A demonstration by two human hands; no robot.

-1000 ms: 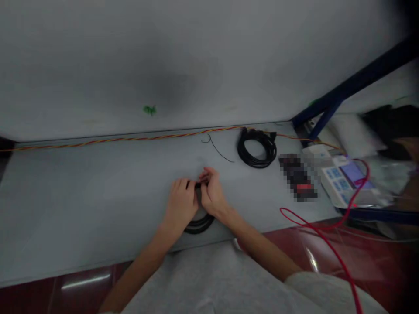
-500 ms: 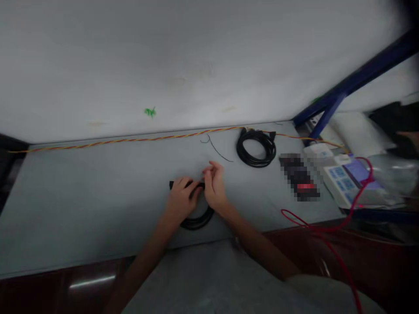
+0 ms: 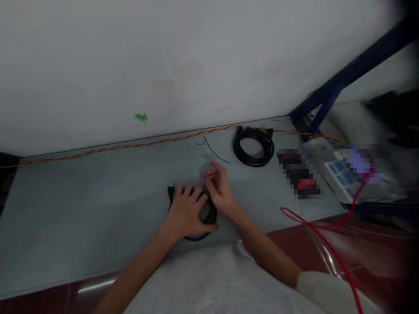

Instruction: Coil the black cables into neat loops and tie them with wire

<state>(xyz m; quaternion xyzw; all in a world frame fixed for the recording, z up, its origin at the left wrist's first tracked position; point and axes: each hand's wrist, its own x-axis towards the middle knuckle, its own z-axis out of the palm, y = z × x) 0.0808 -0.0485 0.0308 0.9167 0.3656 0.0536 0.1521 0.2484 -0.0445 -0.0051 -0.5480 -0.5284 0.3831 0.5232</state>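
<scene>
**Left hand spread over a black cable coil near the table's front edge**

On my left, a twisted red-and-yellow wire runs along the back of the grey tabletop, close to the wall, where it seems out of my hands' way. A black plug sticks out beyond my left hand, which is wide: fingers fanned over the black cable coil, thumb reaching across its near side, probably to keep the loops flat and together. The coil lies right in front of me. At its far right side, my right hand has its fingers curled; I can't tell whether they pinch anything.

Beyond it lies a thin black wire, then a second black coil, its round shape keeping the cable compact. Farther right come a pixelated dark object, a looping red cable and a white device beside the blue frame.
</scene>
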